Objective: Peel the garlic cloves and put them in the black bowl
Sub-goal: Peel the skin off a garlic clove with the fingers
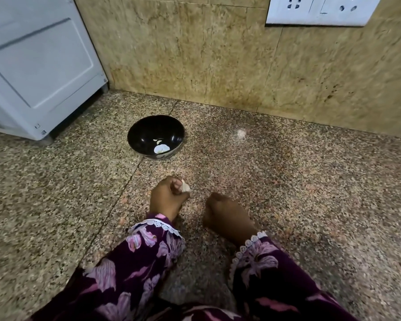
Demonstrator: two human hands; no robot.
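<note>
Garlic clove point(185, 185), one in number and pale against the speckled stone counter point(310, 193), sits pinched at the fingertips of the left hand point(168, 196), whose fingers curl tightly round it. Whether its skin is on or off cannot be told. The right hand point(227, 217), just beside the left and apart from it, shows only its back, with the fingers tucked under; nothing can be seen in it, and whether it holds anything cannot be told.

One black bowl point(156, 136) stands on the counter beyond the left hand, well apart from both hands and near the wall. Inside it lie two small pale pieces point(158, 141) that look like peeled garlic, next to a white flower motif point(161, 148) on the bowl's inner wall.

Two sleeves point(153, 251), dark purple with pink flowers and white lace cuffs, run from the bottom edge up to the wrists.

Beyond the bowl rises a tan marble-patterned wall point(195, 54). A white appliance point(37, 66) stands on short feet far to the left of the hands. A white socket plate point(320, 10) is fixed on the wall high above the right hand. A faint pale patch point(241, 133) marks the counter beyond the right hand.
</note>
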